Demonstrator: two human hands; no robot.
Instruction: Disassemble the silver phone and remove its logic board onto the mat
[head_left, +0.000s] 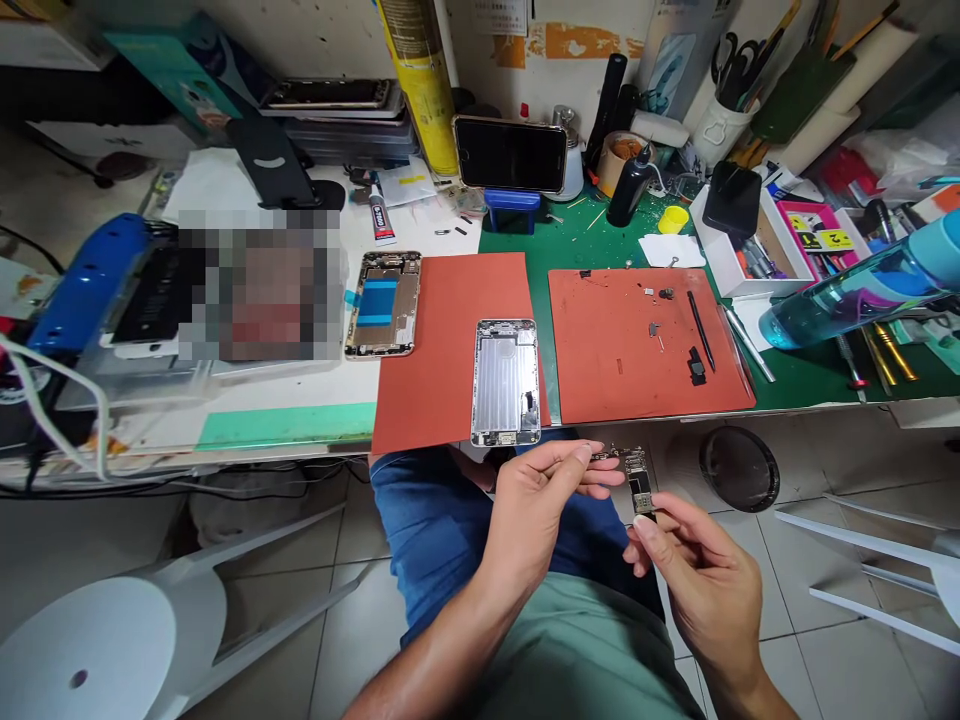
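A small, dark phone circuit board is held up over my lap, just beyond the table edge. The thumb and fingers of my right hand pinch its lower end. My left hand grips its thin upper arm between thumb and forefinger, with the other fingers stretched behind. Past my left hand, an opened silver phone housing lies on the left red mat near the front edge. Another phone frame, with blue strips inside, rests at that mat's left side.
On the right red mat lie small loose parts and a black stylus-like tool. A phone leans on a blue stand. A blue bottle lies at the right by a white box of tools. White stools flank me.
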